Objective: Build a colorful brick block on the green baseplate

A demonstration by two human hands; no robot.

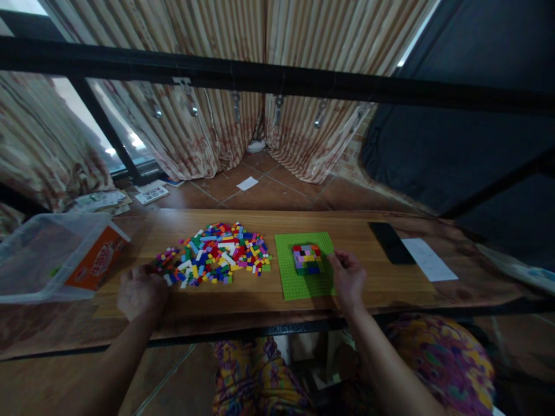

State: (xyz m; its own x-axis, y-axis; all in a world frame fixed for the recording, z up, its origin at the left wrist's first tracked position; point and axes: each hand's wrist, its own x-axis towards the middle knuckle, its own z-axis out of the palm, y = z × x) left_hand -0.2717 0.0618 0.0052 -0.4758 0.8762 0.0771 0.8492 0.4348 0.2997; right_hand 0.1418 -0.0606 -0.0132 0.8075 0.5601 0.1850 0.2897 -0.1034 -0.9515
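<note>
A pile of small coloured bricks (217, 254) lies on the wooden table (269, 222). To its right sits a green baseplate (295, 280) carrying a small multi-coloured brick block (307, 258). My left hand (141, 289) rests at the pile's left edge with its fingers curled under; what they hold is hidden. At the baseplate's right edge, just right of the block, my right hand (347, 276) has its fingers curled in a loose pinch. Anything it holds is too small to see.
A clear plastic tub (39, 254) with an orange label lies tilted at the left. A black phone (391, 242) and a white paper (428, 259) lie to the right. Curtains, a black bar and scattered floor papers fill the background.
</note>
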